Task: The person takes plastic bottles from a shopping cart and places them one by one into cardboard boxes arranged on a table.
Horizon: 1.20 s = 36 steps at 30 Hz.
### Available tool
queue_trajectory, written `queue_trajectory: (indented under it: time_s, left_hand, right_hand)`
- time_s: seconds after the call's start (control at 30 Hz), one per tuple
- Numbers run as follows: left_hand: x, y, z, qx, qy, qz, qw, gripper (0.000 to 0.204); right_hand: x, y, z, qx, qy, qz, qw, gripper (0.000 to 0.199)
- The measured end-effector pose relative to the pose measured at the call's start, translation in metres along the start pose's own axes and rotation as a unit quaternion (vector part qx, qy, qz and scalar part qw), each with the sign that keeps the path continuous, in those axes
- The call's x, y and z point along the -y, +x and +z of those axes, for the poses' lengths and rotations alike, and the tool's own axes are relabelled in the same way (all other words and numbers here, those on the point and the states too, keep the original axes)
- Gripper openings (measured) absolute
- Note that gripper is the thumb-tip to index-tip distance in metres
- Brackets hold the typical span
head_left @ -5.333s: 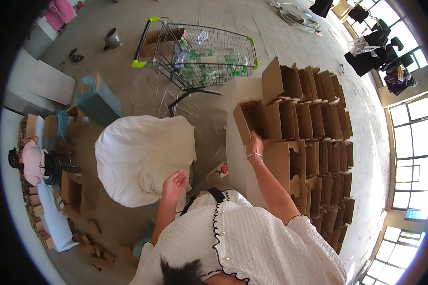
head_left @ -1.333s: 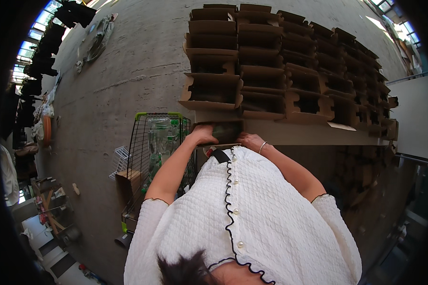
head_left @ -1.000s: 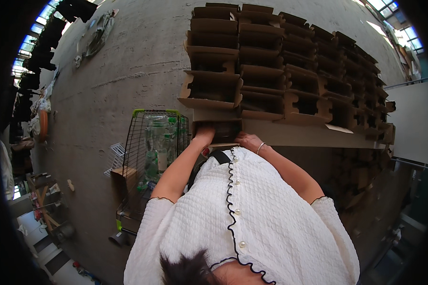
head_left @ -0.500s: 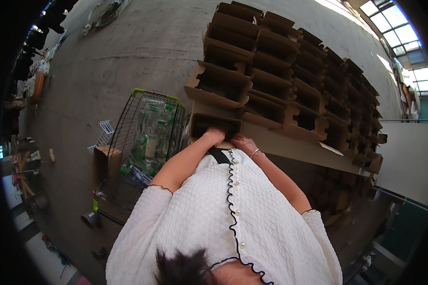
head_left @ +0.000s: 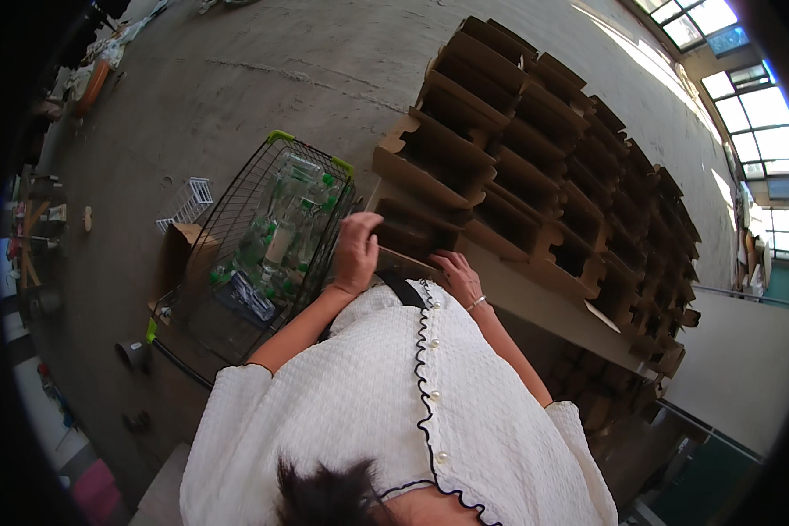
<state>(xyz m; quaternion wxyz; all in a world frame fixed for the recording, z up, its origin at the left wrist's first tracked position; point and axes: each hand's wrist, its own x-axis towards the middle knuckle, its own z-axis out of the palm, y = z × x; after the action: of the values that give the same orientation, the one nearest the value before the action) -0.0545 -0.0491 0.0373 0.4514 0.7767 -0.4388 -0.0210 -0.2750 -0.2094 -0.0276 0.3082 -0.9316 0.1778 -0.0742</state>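
My left hand [head_left: 357, 252] rests with curled fingers on the near edge of an open brown cardboard box [head_left: 409, 230] at the front of a long row of such boxes [head_left: 543, 175]. My right hand [head_left: 457, 276], with a thin bracelet on the wrist, lies flat on the same box's near flap, fingers spread. Neither hand visibly lifts anything. My white top fills the lower middle of the view.
A wire shopping cart [head_left: 263, 250] with green corners holds several clear bottles with green caps, just left of my left hand. A small white crate [head_left: 184, 203] and a cardboard piece [head_left: 177, 254] lie on the concrete floor. Clutter lines the far left edge.
The view has swung from a white sack and cart to the box row. Over the last second both hands have stayed on the nearest box while the camera tilted.
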Motion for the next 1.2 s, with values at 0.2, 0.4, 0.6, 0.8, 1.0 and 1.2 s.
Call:
queue_trajectory:
  time_s: [0.2, 0.4, 0.6, 0.8, 1.0, 1.2]
  left_hand:
    - [0.052, -0.016, 0.021, -0.023, 0.138, -0.119, 0.983, 0.054]
    - [0.056, -0.003, 0.035, 0.020, 0.011, -0.160, 0.987, 0.058]
    - [0.062, 0.010, 0.044, 0.013, -0.027, -0.198, 0.980, 0.040]
    - [0.066, 0.011, 0.056, -0.006, -0.038, -0.183, 0.982, 0.025]
    - [0.063, 0.010, 0.055, 0.024, -0.044, -0.185, 0.982, 0.016]
    - [0.048, 0.007, 0.043, 0.200, 0.008, -0.141, 0.970, 0.030]
  right_hand:
    - [-0.032, -0.028, 0.025, -0.236, 0.083, 0.210, 0.945, 0.046]
    - [-0.087, -0.015, 0.055, -0.228, 0.487, 0.425, 0.728, 0.033]
    - [-0.045, 0.004, 0.032, -0.223, 0.379, 0.275, 0.855, 0.025]
    - [-0.006, 0.031, 0.009, -0.117, 0.155, 0.187, 0.963, 0.020]
    - [-0.002, 0.042, 0.002, -0.036, 0.042, 0.156, 0.986, 0.049]
    - [-0.008, 0.047, 0.012, 0.023, -0.004, 0.149, 0.989, 0.059]
